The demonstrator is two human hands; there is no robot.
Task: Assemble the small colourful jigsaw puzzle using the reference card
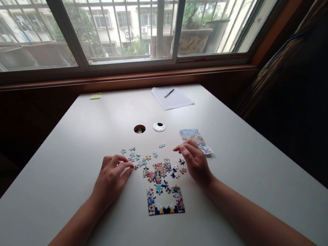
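Note:
A partly joined jigsaw [165, 201] lies on the white table [66, 159] in front of me, its middle unfilled. Several loose pieces [157, 165] are scattered just beyond it. My left hand [112, 179] rests on the table left of the pieces, fingers curled, its fingertips pinched at a small piece [134, 167]. My right hand [194, 160] hovers at the right of the pieces, fingers bent and drawn together; whether anything is in them I cannot make out. A colourful picture card [196, 139] lies just past my right hand.
A round cable hole [139, 129] and its loose cap [159, 126] sit in the table's middle. Farther back lie a paper sheet [173, 98] with a pen [169, 93] and a yellow sticky note [95, 96]. A window runs behind; dark fabric hangs at right.

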